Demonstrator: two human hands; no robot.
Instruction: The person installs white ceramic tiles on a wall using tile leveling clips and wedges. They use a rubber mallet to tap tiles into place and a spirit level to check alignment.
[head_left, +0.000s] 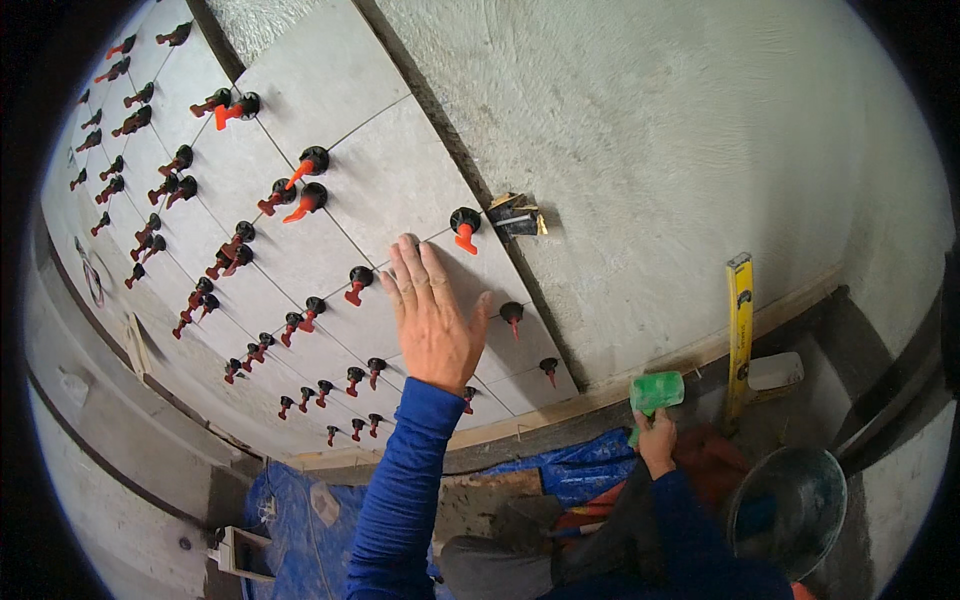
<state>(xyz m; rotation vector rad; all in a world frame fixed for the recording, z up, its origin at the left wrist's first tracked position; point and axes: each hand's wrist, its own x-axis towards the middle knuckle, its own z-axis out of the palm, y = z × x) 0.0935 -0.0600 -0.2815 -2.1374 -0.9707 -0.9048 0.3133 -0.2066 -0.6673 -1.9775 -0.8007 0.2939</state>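
Note:
My left hand (pixel 435 315) lies flat on the light grey wall tiles (pixel 400 150), fingers stretched out. Red-handled black tile levelling clips (pixel 360 284) stick out of the joints around it, one just left of my fingers and another (pixel 465 226) up to the right. Lower right, away from the wall tiles, my right hand (pixel 656 442) is closed around the handle of a mallet with a green block-shaped head (pixel 657 391). Its fingers are partly hidden from this angle.
A yellow spirit level (pixel 739 335) leans upright at the right, beside a white block-like item (pixel 775 371). Below stands a dark bucket (pixel 788 512). Bare mortar wall (pixel 640 170) borders the tiles. Blue tarp (pixel 310 530) covers floor at lower left, near a small stool-like frame (pixel 243 555).

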